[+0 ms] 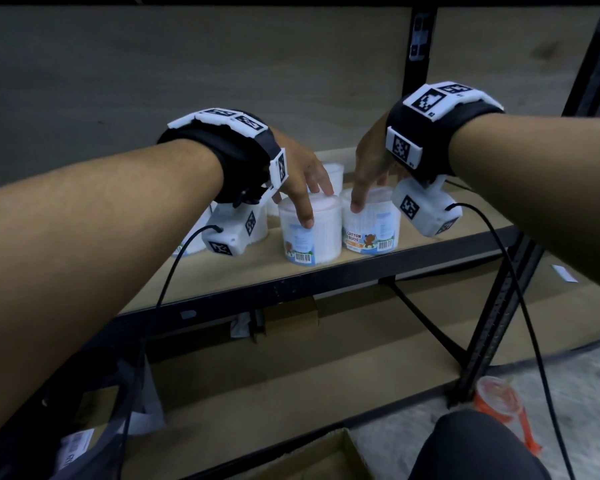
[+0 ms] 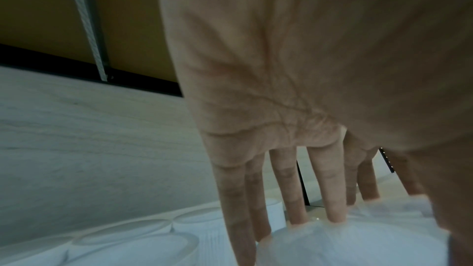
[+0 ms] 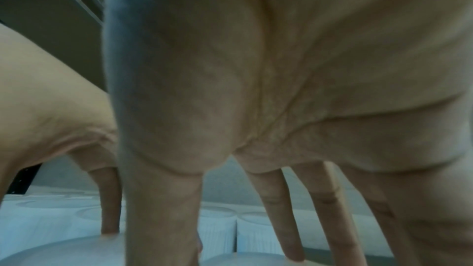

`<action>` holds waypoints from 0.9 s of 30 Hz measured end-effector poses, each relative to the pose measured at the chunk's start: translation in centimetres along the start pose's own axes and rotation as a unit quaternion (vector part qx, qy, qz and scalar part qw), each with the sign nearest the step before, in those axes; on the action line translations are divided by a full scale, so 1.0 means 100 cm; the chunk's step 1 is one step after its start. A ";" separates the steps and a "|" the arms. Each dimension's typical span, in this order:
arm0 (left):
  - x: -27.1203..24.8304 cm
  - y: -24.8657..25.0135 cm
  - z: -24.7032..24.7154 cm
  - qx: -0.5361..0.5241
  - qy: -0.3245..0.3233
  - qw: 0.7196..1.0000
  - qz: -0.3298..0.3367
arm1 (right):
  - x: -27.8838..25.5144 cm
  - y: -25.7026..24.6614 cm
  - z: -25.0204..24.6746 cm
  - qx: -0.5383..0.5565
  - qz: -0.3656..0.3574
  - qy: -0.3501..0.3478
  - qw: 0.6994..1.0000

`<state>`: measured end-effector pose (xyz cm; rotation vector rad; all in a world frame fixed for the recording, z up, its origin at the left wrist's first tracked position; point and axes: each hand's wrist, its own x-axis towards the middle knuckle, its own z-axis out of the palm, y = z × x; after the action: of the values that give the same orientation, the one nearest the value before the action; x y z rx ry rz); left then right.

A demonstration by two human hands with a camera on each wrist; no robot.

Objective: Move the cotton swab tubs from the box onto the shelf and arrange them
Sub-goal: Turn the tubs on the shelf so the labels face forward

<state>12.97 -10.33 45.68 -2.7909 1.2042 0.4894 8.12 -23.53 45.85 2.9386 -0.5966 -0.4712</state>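
Two clear cotton swab tubs stand side by side near the front of the wooden shelf. My left hand grips the left tub from above, thumb down its front wall and fingers over the far rim of its lid. My right hand holds the right tub, labelled Cotton Buds, the same way, with its thumb on the front rim. In the right wrist view the thumb and fingers straddle that lid. More tubs stand behind and to the left.
The shelf's black front rail runs below the tubs, with an upright post at right. An open cardboard box lies on the floor below, an orange cup beside my knee. Wrist-camera cables hang in front of the lower shelf.
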 end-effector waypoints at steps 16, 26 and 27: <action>0.013 0.015 0.005 -0.009 0.056 0.995 -0.079 | 0.008 0.021 0.010 -0.002 -0.073 0.018 0.997; 0.015 0.035 0.009 -0.014 0.055 0.989 -0.140 | 0.005 0.029 0.013 0.032 -0.114 0.017 0.993; 0.008 0.040 0.011 -0.004 0.069 0.988 -0.136 | 0.005 0.029 0.014 0.037 -0.119 0.016 0.992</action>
<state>10.34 -13.50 44.65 -2.9739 0.8211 0.2850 7.01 -26.45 44.90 3.0978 -0.2652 -0.4324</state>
